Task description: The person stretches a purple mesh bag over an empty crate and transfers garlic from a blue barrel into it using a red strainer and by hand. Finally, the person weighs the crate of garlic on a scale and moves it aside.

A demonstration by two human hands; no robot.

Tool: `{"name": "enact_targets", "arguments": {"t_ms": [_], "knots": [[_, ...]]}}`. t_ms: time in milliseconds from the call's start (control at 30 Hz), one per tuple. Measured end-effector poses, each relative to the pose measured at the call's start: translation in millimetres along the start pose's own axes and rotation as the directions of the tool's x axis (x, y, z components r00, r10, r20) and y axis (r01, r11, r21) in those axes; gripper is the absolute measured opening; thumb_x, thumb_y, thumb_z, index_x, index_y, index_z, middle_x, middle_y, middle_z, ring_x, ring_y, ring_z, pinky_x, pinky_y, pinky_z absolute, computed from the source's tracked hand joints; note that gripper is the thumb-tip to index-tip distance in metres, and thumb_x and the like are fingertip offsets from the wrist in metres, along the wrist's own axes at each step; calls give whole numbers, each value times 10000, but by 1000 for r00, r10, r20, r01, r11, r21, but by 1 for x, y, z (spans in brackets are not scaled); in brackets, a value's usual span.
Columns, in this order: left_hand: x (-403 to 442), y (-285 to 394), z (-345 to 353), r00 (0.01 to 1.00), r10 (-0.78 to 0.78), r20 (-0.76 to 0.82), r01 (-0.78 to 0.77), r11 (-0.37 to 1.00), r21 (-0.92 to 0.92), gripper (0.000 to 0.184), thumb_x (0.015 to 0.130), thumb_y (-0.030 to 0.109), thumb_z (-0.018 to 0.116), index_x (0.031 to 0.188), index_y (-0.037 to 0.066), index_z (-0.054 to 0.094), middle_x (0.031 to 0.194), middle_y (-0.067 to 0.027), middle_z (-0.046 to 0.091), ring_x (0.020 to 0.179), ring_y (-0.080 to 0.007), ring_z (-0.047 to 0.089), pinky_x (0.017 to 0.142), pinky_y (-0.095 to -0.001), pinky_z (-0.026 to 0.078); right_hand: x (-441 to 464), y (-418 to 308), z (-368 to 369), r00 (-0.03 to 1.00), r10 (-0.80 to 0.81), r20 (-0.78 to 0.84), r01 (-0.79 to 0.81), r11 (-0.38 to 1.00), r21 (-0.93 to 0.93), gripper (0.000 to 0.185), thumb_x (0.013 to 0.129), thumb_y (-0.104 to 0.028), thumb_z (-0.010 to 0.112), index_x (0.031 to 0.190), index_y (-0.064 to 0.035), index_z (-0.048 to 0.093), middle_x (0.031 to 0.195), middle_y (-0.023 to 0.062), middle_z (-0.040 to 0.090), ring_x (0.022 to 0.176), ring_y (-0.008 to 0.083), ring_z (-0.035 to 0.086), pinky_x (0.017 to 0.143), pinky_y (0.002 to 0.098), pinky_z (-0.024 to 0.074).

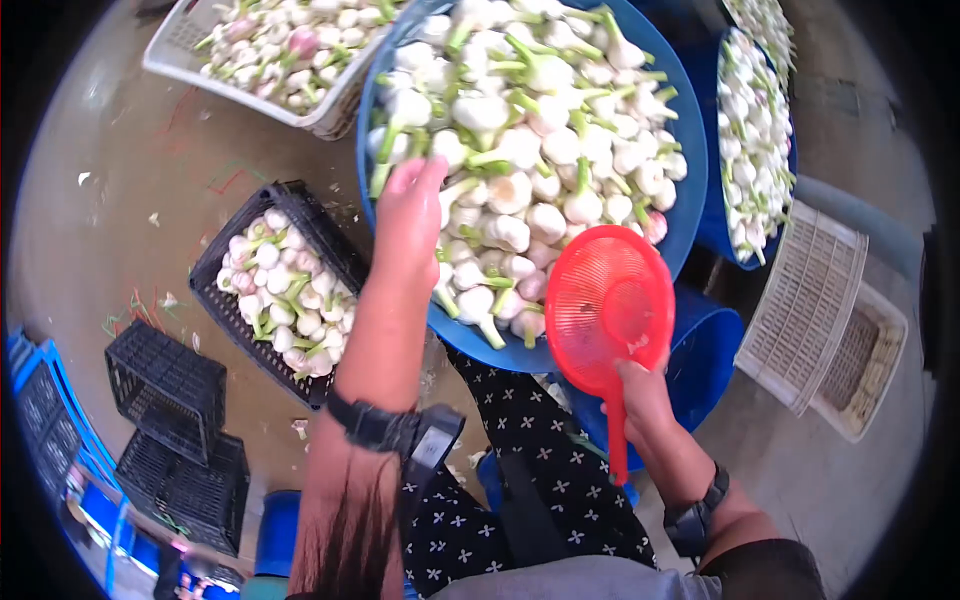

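My right hand [644,395] grips the handle of a red plastic strainer [577,300], which hangs tilted over the near right edge of a large blue tub [692,165]. Garlic bulbs [520,148] with trimmed green stems are heaped inside the tub. At the heap's left side, my left hand [411,205] reaches over the rim, fingertips among or against the bulbs. Its fingers are partly hidden, so whether they hold a bulb does not show. No bulbs are visible in the strainer, only small pale bits.
A black crate [320,225] of garlic stands left of the tub, with a white crate [170,62] of garlic behind. More garlic fills a blue container [713,225] at right. White baskets [800,300], a blue barrel [712,345] and black crates [165,375] stand on the wet floor.
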State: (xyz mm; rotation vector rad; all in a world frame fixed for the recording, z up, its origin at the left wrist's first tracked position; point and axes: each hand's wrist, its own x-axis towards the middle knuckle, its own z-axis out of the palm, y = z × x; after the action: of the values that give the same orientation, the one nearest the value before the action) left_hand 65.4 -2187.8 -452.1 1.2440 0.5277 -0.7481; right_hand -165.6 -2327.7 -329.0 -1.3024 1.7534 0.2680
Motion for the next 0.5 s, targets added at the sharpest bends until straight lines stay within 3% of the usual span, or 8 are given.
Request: {"name": "enact_targets", "arguments": {"t_ms": [33, 67, 100, 167, 267, 333, 467, 500], "knots": [[13, -24, 4, 986, 28, -167, 19, 961, 275, 659, 780, 426, 640, 1253, -4, 474, 1295, -196, 442, 1216, -265, 405, 991, -367, 338, 25, 23, 3, 995, -98, -26, 96, 994, -43, 569, 853, -88, 469, 1331, -204, 183, 1062, 136, 498, 683, 212, 570, 402, 302, 459], [26, -41, 8, 943, 111, -313, 74, 849, 523, 713, 745, 472, 653, 1258, 10, 470, 1294, -223, 432, 1228, -297, 390, 998, -386, 335, 31, 19, 9, 994, -103, -28, 101, 994, -50, 633, 825, -38, 456, 1352, -194, 143, 1124, 138, 464, 800, 219, 536, 521, 300, 454], [33, -51, 13, 948, 105, -302, 77, 842, 535, 713, 745, 472, 653, 1258, 10, 470, 1294, -223, 432, 1228, -297, 390, 998, -386, 335, 37, 15, 16, 994, -108, -29, 106, 993, -57, 697, 797, 13, 443, 1373, -184, 104, 1187, 140, 429, 917, 226, 502, 639, 297, 448], [39, -65, 19, 864, 293, -410, 236, 483, 843, 826, 674, 561, 660, 1282, 40, 456, 1298, -266, 402, 1252, -362, 341, 1015, -431, 315, 46, 4, 39, 1000, -1, -11, 1, 1000, -28, 810, 740, 112, 424, 1412, -140, 48, 1295, 142, 372, 1158, 236, 441, 883, 289, 449], [41, -66, 19, 903, 155, -400, 293, 457, 840, 867, 665, 593, 643, 1314, 59, 431, 1344, -219, 376, 1278, -376, 294, 1037, -442, 282, 77, 14, 61, 987, -155, -37, 153, 986, -62, 809, 740, 75, 445, 1404, -154, 44, 1257, 158, 394, 1082, 257, 492, 745, 341, 503], [37, -71, 19, 904, 100, -417, 324, 477, 817, 834, 680, 577, 643, 1297, 52, 446, 1327, -186, 419, 1258, -365, 335, 1039, -439, 280, 85, -10, 70, 993, 77, 89, -62, 985, -160, 829, 727, 52, 473, 1394, -188, 43, 1179, 176, 426, 959, 286, 531, 582, 408, 494], [73, -121, -14, 964, -194, -183, 267, 717, 645, 782, 756, 627, 523, 1302, 72, 447, 1115, -186, 589, 1077, -336, 536, 971, -414, 372, 165, 8, 71, 947, 153, 283, -105, 978, -181, 853, 707, 31, 505, 1387, -217, 53, 1093, 181, 458, 762, 287, 552, 427, 409, 435], [65, -125, -10, 899, -423, -110, 435, 845, 311, 777, 773, 619, 512, 1313, 65, 441, 1107, -175, 600, 1070, -319, 548, 958, -397, 386, 166, 5, 72, 951, 99, 292, -59, 988, -145, 849, 722, -15, 538, 1386, -218, 50, 1003, 156, 488, 686, 259, 544, 407, 385, 435]]}}
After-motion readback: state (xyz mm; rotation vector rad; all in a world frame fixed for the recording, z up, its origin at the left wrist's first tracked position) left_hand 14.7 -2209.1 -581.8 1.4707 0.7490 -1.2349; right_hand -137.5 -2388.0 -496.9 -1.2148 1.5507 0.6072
